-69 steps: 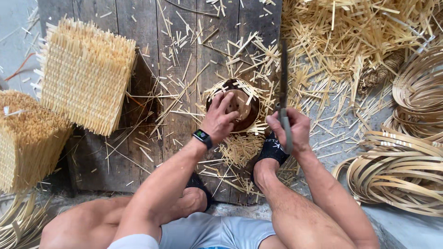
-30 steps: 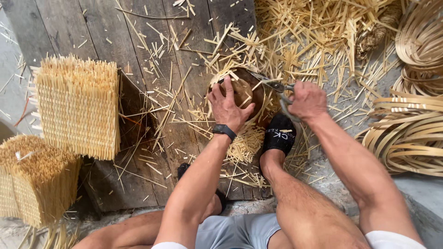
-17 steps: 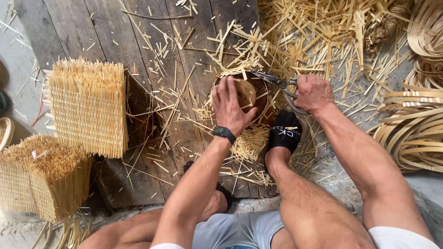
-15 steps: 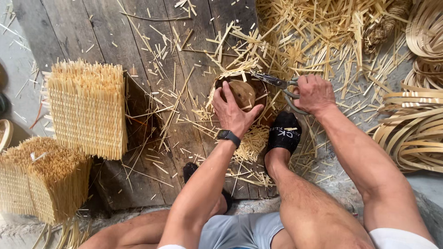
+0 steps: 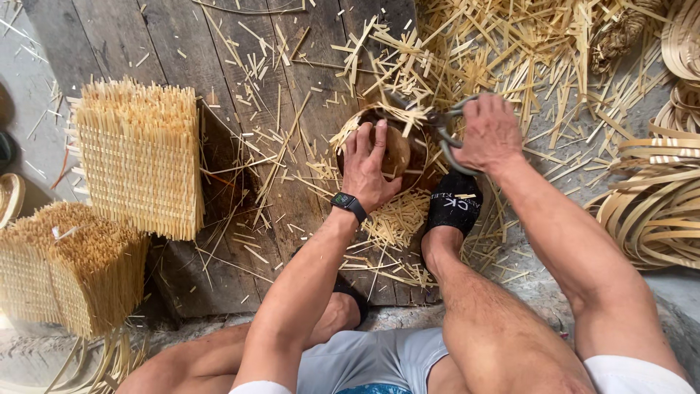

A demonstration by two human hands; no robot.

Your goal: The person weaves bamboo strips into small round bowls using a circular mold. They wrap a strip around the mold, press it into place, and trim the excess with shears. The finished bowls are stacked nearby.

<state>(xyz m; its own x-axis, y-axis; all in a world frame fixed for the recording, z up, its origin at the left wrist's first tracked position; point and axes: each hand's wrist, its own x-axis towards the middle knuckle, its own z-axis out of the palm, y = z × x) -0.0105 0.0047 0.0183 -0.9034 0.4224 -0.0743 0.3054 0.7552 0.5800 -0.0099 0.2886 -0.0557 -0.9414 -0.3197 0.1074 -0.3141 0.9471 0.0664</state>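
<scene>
- left hand is flat on top of a small round woven basket, fingers spread over its brownish middle, pressing rather than gripping, palm down
- there's a dark smartwatch on that wrist
- the basket sits on the wooden planks right in front of the person, just above their right foot, with loose strip ends sticking out around its rim
- right hand is clenched around the handles of a pair of metal shears, with the blades pointing left at the basket's upper right edge; can't tell if the blades are touching the strips or just next to them
- right foot in a black slipper is planted just below the basket, with a little pile of cut bamboo strips between the foot and the left wrist
- off to the left, well apart from the hands, a stack of flat woven mats with bristly ends, and a second stack lower left
- far right there are coils of long bamboo strips, and the top right is a big mess of loose offcuts
</scene>
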